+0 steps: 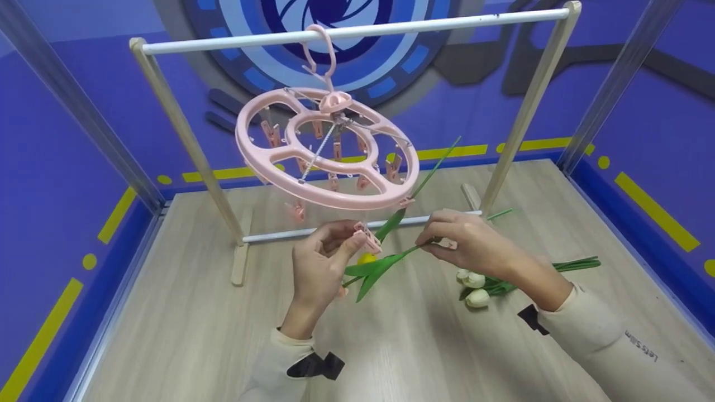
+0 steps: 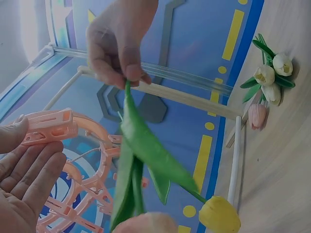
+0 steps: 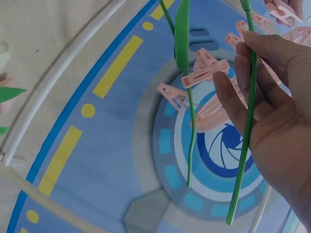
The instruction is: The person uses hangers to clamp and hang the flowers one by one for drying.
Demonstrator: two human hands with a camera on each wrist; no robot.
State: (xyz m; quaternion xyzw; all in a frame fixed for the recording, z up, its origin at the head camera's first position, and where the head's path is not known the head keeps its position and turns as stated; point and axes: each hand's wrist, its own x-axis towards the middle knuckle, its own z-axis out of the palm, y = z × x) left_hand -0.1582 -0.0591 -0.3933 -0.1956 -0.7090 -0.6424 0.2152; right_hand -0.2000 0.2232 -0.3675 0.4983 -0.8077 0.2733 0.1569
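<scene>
My left hand (image 1: 321,259) pinches a pink clothespin (image 2: 51,127) between thumb and fingers, below the near rim of a round pink hanger (image 1: 329,195). To its right, my right hand (image 1: 469,240) pinches the green stem (image 3: 247,126) of a tulip slanting down leftward. That tulip's leaves (image 1: 377,273) spread in front of the left hand, and its peach bloom (image 2: 148,224) is mostly hidden behind that hand in the head view. Behind them a yellow tulip (image 2: 219,214) hangs bloom down, its stem in another pink clothespin (image 3: 206,73) at the hanger's right rim.
The hanger's hook (image 1: 321,50) sits over the white top bar (image 1: 447,23) of a wooden-legged stand. More clothespins dangle from the ring. On the table at right lie several white tulips (image 1: 475,290) and a pink tulip (image 2: 257,116). Blue walls enclose the table.
</scene>
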